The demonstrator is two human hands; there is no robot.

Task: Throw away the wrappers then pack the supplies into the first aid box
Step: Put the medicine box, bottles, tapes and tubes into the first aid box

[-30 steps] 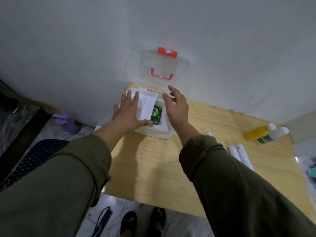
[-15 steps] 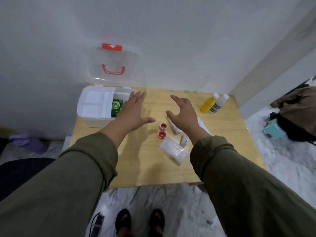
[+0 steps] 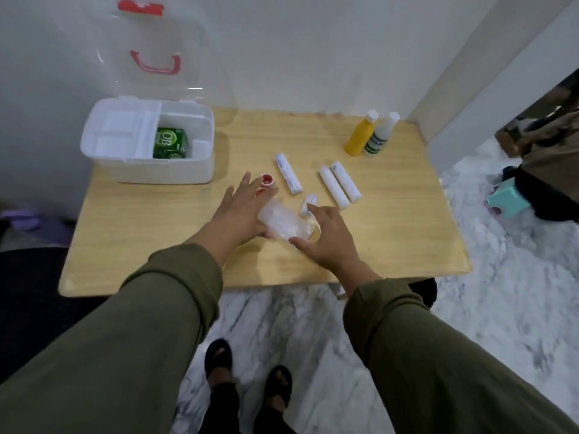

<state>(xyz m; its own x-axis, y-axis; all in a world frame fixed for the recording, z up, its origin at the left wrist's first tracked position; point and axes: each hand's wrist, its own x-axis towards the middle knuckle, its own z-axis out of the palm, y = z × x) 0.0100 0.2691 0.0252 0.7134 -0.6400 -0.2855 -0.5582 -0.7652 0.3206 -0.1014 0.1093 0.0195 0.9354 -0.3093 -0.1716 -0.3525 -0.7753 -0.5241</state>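
Observation:
A clear plastic packet (image 3: 283, 222) lies on the wooden table (image 3: 391, 239) between my hands. My left hand (image 3: 241, 208) touches its left end with straight fingers. My right hand (image 3: 326, 236) is spread over its right end, thumb at the near side and forefinger at the far side. The white first aid box (image 3: 166, 173) stands at the back left, its clear lid (image 3: 155, 62) up against the wall. A green carton (image 3: 170, 144) sits inside beside a white tray insert (image 3: 120, 130).
Two red tape rolls (image 3: 267, 179) lie by my left fingertips. White bandage rolls (image 3: 288, 173) (image 3: 333, 186) and a short roll (image 3: 309, 204) lie behind the packet. A yellow bottle (image 3: 360, 133) and a white bottle (image 3: 380, 134) stand at the back right. Marble floor lies below.
Both hands left the first aid box, moved right and toward me, and came down on either side of the clear packet. My view swung right.

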